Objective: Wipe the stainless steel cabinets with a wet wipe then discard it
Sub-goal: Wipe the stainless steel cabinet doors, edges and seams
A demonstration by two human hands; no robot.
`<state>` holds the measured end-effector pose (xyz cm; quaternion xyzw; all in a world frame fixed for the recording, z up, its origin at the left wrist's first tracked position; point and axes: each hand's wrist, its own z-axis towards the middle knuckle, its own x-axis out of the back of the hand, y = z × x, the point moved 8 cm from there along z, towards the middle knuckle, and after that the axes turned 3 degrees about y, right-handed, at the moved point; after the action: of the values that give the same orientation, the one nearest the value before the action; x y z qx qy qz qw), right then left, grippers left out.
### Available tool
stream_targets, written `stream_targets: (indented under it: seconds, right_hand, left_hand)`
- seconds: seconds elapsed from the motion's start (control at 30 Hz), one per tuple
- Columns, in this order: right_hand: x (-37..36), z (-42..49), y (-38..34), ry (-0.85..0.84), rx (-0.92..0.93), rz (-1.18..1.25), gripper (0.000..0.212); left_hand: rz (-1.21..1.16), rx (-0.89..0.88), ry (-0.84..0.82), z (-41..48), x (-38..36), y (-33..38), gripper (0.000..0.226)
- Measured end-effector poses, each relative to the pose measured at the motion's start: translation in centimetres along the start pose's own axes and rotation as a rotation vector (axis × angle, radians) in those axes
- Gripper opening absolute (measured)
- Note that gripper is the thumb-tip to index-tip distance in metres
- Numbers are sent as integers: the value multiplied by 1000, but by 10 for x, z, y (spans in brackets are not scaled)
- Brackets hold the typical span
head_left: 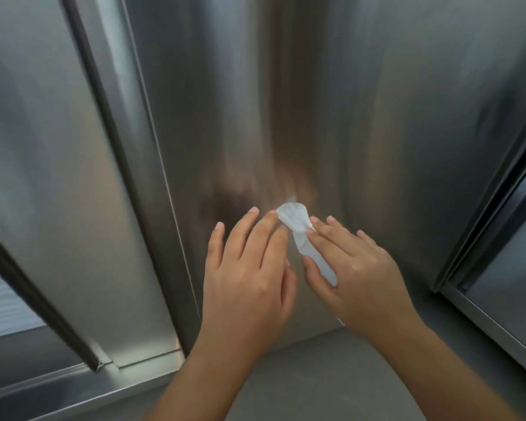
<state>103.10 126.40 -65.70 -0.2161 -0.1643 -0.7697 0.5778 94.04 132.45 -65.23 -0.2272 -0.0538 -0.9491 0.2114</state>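
Being pinched in the right hand (pixel 356 268), crumpled white wet wipe (pixel 295 221) is touched by straight-fingered left hand (pixel 249 268) — grey steel cabinet panel (pixel 362 110) beyond.

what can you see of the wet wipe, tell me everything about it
The wet wipe is white and thin, bunched into a narrow crumpled strip lying aslant, its upper end fanned out and faintly smudged grey. The right hand pinches it between thumb and fingers; the left hand touches the fanned end with a straight forefinger tip. It is held before the lower part of the stainless steel cabinet door; whether it touches the steel cannot be told.
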Motion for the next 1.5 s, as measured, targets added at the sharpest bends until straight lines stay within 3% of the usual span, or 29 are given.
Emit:
stream_targets:
  seconds: [0.57, 0.87, 1.07, 1.2, 1.5]
  right_hand:
    - [198, 219, 47, -253, -170, -27, 40]
    - [326, 300, 81, -260, -219, -76, 32]
    - [396, 327, 126, -212, -267, -118, 27]
    - [434, 332, 157, -200, -247, -146, 41]
    - [475, 316, 214, -168, -301, -173, 42]
  left_hand:
    - [-145, 87, -311, 256, 115, 77, 35]
    - [-197, 67, -355, 373, 193, 124, 36]
    - [-235, 65, -355, 432, 216, 174, 37]
    - [-224, 61, -378, 449, 220, 201, 30]
    - [-245, 86, -391, 474, 203, 267, 29]
